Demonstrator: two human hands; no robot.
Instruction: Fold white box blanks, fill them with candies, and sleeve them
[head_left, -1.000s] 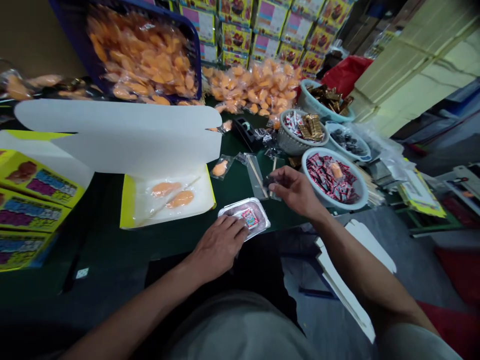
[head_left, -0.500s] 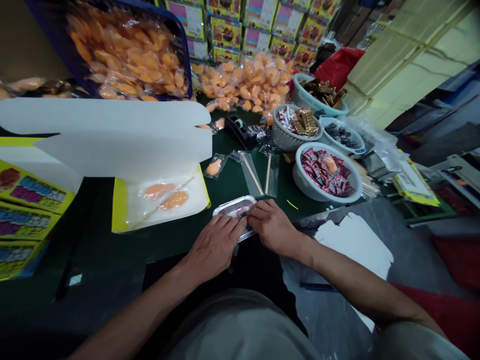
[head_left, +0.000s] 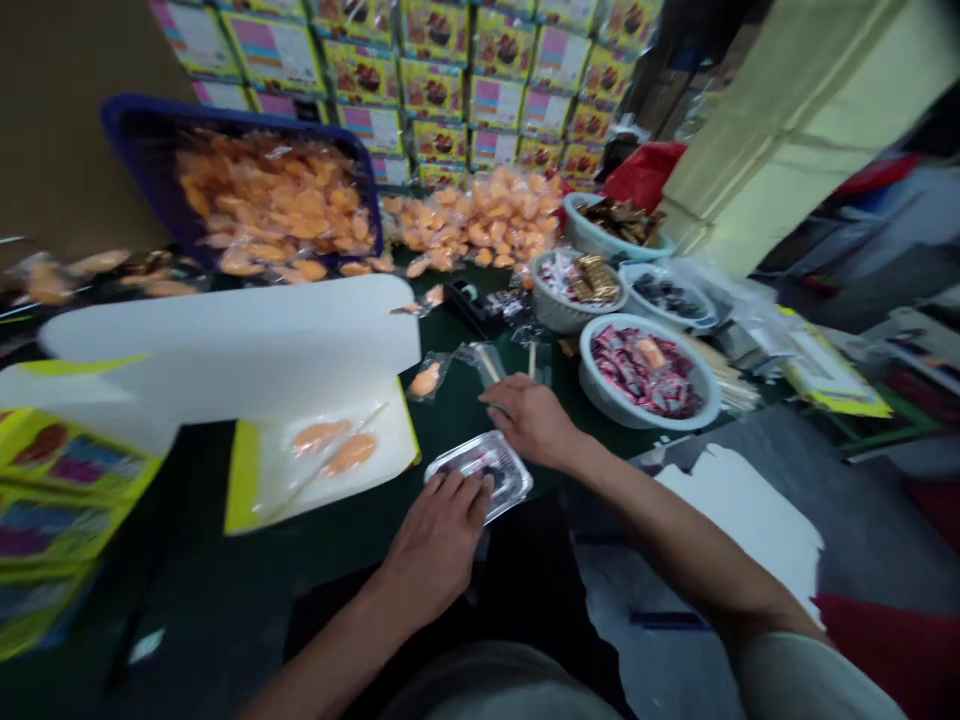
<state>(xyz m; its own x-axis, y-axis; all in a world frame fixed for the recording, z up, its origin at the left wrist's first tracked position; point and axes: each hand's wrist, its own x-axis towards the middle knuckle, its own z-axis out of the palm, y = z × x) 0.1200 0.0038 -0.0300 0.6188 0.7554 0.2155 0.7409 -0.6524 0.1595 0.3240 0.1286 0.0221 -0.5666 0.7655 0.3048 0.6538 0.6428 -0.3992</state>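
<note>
From afar I see the right hand [head_left: 534, 425] has moved off the foil tray [head_left: 517, 482] toward bagged sticks [head_left: 489, 364], while the left hand [head_left: 441, 530] stays on the tray, both grips unclear.

The rectangular foil tray [head_left: 516, 472] is shiny silver. Left of the tray, the open cardboard box [head_left: 241, 475] is white with a yellow side wall. Right of the tray, the round plastic bowl [head_left: 637, 412] is pale blue, its wrappers [head_left: 619, 368] pinkish-red and apparently dark-flecked, though blurred. Beyond the tray, the table [head_left: 451, 415] is dark green.
</note>
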